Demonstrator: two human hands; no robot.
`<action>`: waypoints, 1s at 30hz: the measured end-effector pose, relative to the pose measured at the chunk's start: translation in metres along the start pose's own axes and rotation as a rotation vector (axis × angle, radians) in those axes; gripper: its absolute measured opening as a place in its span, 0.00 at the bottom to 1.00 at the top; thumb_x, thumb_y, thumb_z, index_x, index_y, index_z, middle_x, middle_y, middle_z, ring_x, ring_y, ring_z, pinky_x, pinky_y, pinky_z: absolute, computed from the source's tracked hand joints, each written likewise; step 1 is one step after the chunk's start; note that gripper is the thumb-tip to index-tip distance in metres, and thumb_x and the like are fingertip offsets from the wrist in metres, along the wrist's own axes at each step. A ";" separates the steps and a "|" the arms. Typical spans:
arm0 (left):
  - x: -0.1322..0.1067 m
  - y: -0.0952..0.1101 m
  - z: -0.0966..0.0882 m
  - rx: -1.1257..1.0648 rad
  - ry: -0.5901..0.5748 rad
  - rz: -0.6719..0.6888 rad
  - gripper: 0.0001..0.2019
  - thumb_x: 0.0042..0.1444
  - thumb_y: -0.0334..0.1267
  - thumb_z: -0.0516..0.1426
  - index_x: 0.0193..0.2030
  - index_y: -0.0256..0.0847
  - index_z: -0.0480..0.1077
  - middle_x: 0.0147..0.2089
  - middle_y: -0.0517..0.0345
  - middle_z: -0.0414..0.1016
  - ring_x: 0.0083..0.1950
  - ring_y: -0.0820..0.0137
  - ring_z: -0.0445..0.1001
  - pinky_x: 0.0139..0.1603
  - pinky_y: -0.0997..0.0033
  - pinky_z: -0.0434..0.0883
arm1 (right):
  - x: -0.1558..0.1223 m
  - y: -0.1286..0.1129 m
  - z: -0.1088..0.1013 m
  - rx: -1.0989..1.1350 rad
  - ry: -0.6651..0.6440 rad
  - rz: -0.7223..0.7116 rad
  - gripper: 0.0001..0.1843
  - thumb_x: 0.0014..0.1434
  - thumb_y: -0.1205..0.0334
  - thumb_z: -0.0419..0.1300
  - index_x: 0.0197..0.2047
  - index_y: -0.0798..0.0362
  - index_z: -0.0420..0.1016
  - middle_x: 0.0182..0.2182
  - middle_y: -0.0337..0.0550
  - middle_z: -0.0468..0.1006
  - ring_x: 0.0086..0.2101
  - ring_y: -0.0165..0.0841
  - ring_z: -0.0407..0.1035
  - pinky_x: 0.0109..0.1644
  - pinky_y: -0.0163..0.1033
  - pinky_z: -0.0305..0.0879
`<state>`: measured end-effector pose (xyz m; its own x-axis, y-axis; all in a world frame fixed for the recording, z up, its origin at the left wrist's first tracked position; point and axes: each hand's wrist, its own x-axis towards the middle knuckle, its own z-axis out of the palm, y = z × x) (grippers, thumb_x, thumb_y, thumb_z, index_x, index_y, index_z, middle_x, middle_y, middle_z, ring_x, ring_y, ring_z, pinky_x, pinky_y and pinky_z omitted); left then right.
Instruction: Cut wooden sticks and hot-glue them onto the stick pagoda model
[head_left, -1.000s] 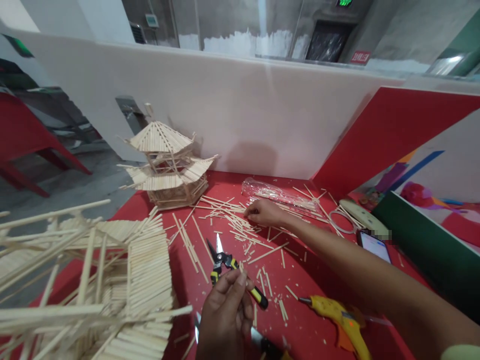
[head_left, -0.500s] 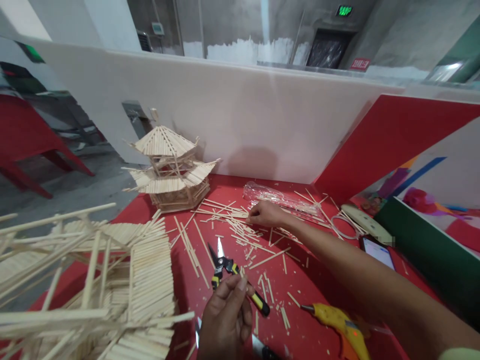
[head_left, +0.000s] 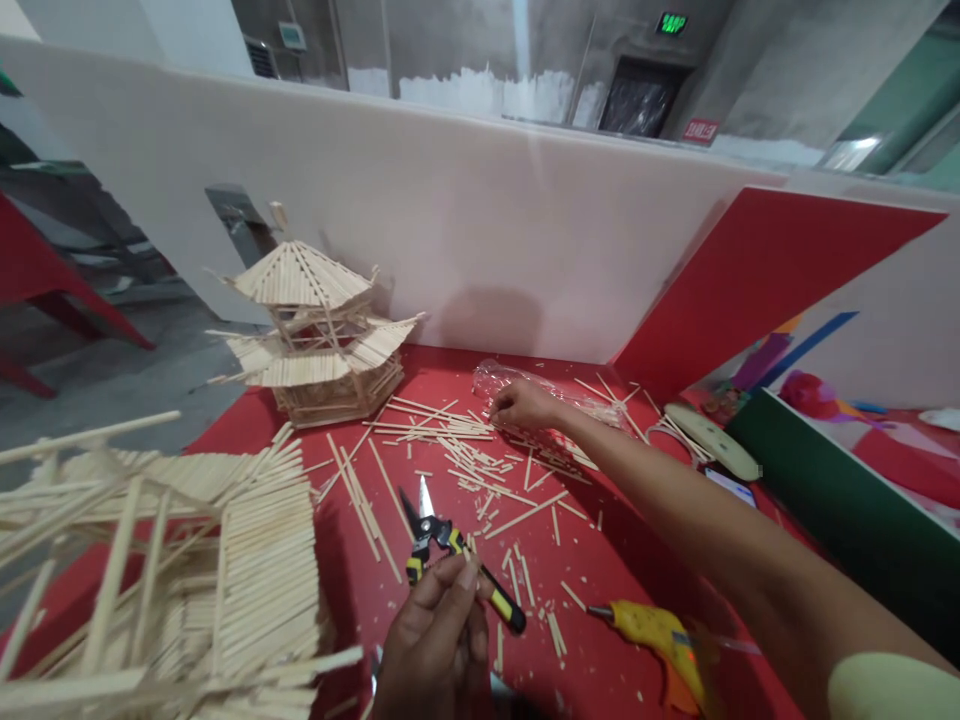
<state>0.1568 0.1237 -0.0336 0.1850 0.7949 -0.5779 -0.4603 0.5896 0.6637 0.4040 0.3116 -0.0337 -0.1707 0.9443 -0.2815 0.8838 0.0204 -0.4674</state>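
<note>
My left hand (head_left: 442, 630) is closed in a pinch near the table's front, with the tip of a short wooden stick (head_left: 469, 549) showing between thumb and forefinger. Just beyond it lie black-and-yellow cutting pliers (head_left: 429, 525), blades apart. Farther back, my right hand (head_left: 523, 405) reaches over a loose pile of thin wooden sticks (head_left: 469, 455), beside a clear plastic bag (head_left: 491, 376). Its fingertips are pinched together; what they hold, if anything, I cannot make out.
A stick pagoda (head_left: 307, 340) stands at the back left, and a larger stick structure (head_left: 262, 580) fills the near left. A yellow glue gun (head_left: 652, 630) lies at right. A white board (head_left: 420, 220) closes off the back; a green box (head_left: 832, 510) and phone (head_left: 729, 487) are at right.
The view has shifted slightly, so most things appear farther left. My right hand has moved a little away over the stick pile. My left hand keeps its pinch.
</note>
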 end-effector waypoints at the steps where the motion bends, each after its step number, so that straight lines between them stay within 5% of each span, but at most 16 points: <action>1: 0.000 -0.001 0.000 0.006 -0.012 0.004 0.24 0.38 0.49 0.73 0.39 0.36 0.76 0.24 0.60 0.76 0.13 0.84 0.57 0.13 0.84 0.53 | 0.002 -0.001 0.000 0.001 0.008 -0.004 0.19 0.66 0.53 0.61 0.55 0.54 0.72 0.53 0.46 0.74 0.47 0.39 0.72 0.49 0.48 0.73; 10: 0.004 0.001 -0.005 0.018 0.057 -0.030 0.22 0.38 0.43 0.73 0.41 0.39 0.76 0.27 0.58 0.77 0.17 0.79 0.66 0.14 0.83 0.59 | 0.001 -0.026 -0.023 -0.049 -0.084 -0.038 0.18 0.65 0.54 0.61 0.53 0.55 0.73 0.51 0.45 0.75 0.46 0.38 0.73 0.48 0.47 0.73; 15: -0.002 0.002 0.000 0.022 -0.015 -0.055 0.23 0.39 0.47 0.73 0.39 0.37 0.76 0.25 0.59 0.76 0.13 0.84 0.56 0.12 0.85 0.53 | -0.054 0.004 -0.026 -0.107 -0.168 0.035 0.13 0.64 0.55 0.62 0.46 0.57 0.76 0.43 0.42 0.78 0.39 0.34 0.74 0.42 0.41 0.74; 20: -0.009 0.006 0.005 -0.005 -0.010 -0.067 0.22 0.37 0.42 0.74 0.39 0.38 0.75 0.28 0.58 0.77 0.16 0.82 0.61 0.14 0.84 0.55 | -0.099 0.045 -0.009 -0.161 -0.124 0.137 0.16 0.66 0.54 0.61 0.52 0.55 0.73 0.50 0.45 0.76 0.44 0.36 0.73 0.47 0.45 0.74; 25: -0.006 0.009 0.001 -0.038 0.039 -0.060 0.22 0.37 0.38 0.73 0.42 0.39 0.76 0.31 0.58 0.78 0.22 0.78 0.69 0.18 0.83 0.62 | -0.110 0.058 0.001 -0.188 -0.037 0.160 0.19 0.66 0.54 0.60 0.56 0.54 0.71 0.53 0.47 0.74 0.47 0.38 0.72 0.50 0.48 0.73; 30: -0.004 0.010 0.000 -0.024 0.008 -0.018 0.25 0.37 0.41 0.74 0.43 0.39 0.75 0.31 0.60 0.77 0.20 0.82 0.64 0.18 0.84 0.60 | -0.113 0.048 0.000 -0.232 -0.009 0.161 0.18 0.66 0.54 0.60 0.56 0.53 0.71 0.54 0.47 0.73 0.48 0.38 0.72 0.51 0.49 0.72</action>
<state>0.1515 0.1265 -0.0244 0.1869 0.7830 -0.5932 -0.4773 0.6002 0.6418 0.4662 0.2059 -0.0240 -0.0226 0.9386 -0.3442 0.9759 -0.0541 -0.2116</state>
